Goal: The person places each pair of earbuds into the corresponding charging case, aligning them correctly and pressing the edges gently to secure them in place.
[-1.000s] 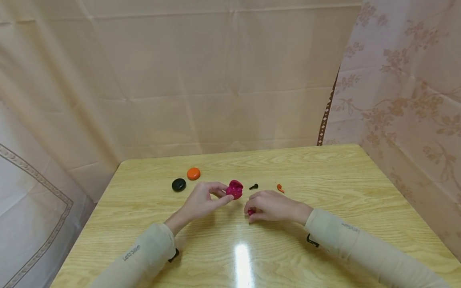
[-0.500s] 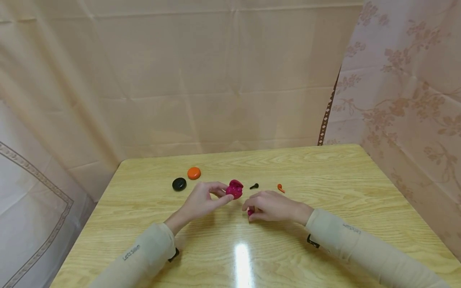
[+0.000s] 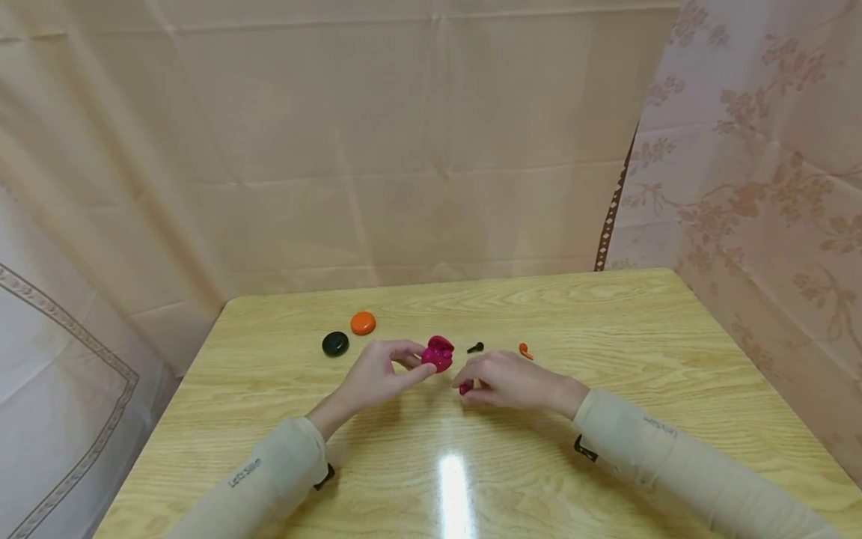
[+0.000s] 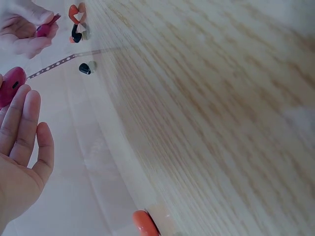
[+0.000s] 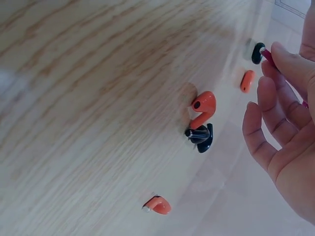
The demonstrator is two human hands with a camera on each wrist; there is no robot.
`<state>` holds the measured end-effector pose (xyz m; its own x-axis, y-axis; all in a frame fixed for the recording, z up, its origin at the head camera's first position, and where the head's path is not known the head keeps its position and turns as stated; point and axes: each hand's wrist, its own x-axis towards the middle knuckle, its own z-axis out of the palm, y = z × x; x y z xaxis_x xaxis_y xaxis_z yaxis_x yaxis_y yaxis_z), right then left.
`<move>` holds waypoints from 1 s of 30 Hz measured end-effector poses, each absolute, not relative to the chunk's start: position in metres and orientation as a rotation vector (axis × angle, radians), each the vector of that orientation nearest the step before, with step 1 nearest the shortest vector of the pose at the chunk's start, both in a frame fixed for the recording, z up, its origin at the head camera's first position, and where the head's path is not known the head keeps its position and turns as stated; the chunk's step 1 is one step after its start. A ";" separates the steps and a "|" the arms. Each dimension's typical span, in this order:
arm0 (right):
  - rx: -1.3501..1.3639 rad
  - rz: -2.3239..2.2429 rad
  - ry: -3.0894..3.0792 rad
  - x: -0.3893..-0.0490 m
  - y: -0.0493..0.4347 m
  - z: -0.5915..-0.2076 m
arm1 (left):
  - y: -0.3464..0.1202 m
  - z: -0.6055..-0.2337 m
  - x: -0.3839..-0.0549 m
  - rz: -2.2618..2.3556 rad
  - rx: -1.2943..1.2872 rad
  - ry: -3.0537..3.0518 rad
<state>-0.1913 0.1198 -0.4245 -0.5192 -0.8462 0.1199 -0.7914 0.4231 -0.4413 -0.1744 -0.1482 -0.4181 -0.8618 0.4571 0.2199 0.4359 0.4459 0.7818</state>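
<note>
A magenta earbud case (image 3: 436,356) with its lid raised is held in my left hand (image 3: 384,374), fingers and thumb gripping its side above the table. The case is partly cut off at the edge of the left wrist view (image 4: 14,86). To its right, my right hand (image 3: 508,382) pinches a magenta earbud (image 3: 464,388) between thumb and fingers. That earbud's stem shows in the right wrist view, sticking out past the fingertips (image 5: 280,46). Case and earbud are apart.
A round orange case (image 3: 363,323) and a round black case (image 3: 335,344) lie closed at the left. Beyond my right hand lie a black earbud (image 3: 476,347) and an orange earbud (image 3: 525,351). The right wrist view shows another orange earbud (image 5: 158,204) on the wooden table (image 3: 572,314).
My right hand has lifted slightly and shifted a little away from me, with the magenta earbud still pinched. The left hand and its case have hardly moved.
</note>
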 end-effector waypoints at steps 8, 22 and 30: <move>-1.477 -0.808 2.548 -0.191 0.120 -0.418 | -0.148 -0.418 -0.175 1.410 0.811 2.673; -1.412 -0.972 2.564 -0.191 0.119 -0.414 | -0.148 -0.420 -0.175 1.411 0.812 2.659; -1.316 -1.142 2.562 -0.192 0.117 -0.410 | -0.149 -0.422 -0.176 1.405 0.813 2.660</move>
